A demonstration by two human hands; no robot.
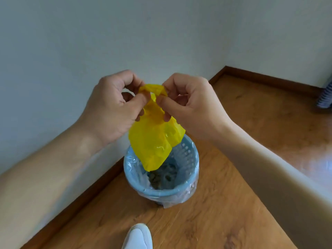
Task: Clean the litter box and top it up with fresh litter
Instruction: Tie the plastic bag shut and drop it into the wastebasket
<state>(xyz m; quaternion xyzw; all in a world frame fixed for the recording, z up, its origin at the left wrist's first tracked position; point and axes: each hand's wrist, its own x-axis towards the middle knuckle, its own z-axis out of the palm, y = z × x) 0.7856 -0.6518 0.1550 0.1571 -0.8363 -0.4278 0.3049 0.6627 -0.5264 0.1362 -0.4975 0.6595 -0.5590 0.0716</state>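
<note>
The left hand (pixel 115 103) pinches the top of a yellow plastic bag (pixel 154 135) between thumb and forefinger, its other fingers curled in toward the palm. The right hand (pixel 188 103) grips the same crumpled top edge from the other side, thumb pressed against the plastic and the fingers bent behind it. The two hands sit close together, almost touching across the bunched neck of the bag.

From that neck the bag hangs straight down, its long axis near vertical, the gathered mouth uppermost and the closed bottom corner pointing down. It looks limp and nearly flat, with a few creases catching light.

The lower tip of the bag dips just inside the rim of a pale blue waste bin (pixel 190 159), which stands upright directly below the hands. The bin has perforated walls and a thin clear liner (pixel 192 193) folded over its rim. Greyish clumps of litter waste (pixel 161 178) lie at the bottom of the liner.

The bin rests on a wooden floor (pixel 233 203), near the wall (pixel 71 42) and its dark skirting. A white shoe (pixel 138 238) shows at the lower edge, in front of the bin.
</note>
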